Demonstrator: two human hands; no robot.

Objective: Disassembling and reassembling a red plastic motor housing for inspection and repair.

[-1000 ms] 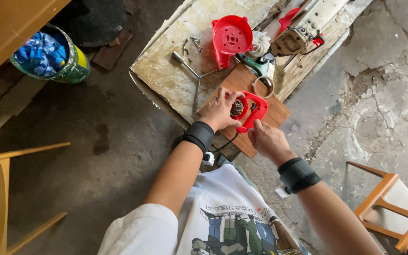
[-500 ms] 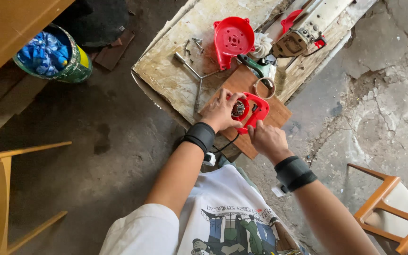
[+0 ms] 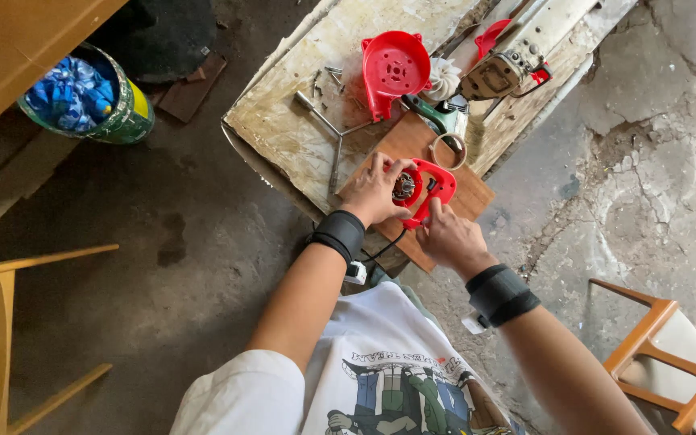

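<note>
My left hand (image 3: 376, 189) and my right hand (image 3: 449, 235) both hold a red plastic motor housing (image 3: 427, 187) over a brown board (image 3: 412, 141) on a worn workbench (image 3: 300, 133). A dark metal motor part shows inside the housing, under my left fingers. A black cord runs from it toward my body. Both wrists wear black bands.
On the bench lie a round red cover (image 3: 394, 66), a white fan wheel (image 3: 443, 78), a metal T-wrench (image 3: 325, 125), a green-handled tool (image 3: 437, 113), a ring (image 3: 449, 149) and a grey power tool (image 3: 497, 74). A green bucket (image 3: 90, 101) stands left; wooden chairs (image 3: 670, 354) stand at both sides.
My hands have shifted slightly on the red housing; it stays in the same place over the board.
</note>
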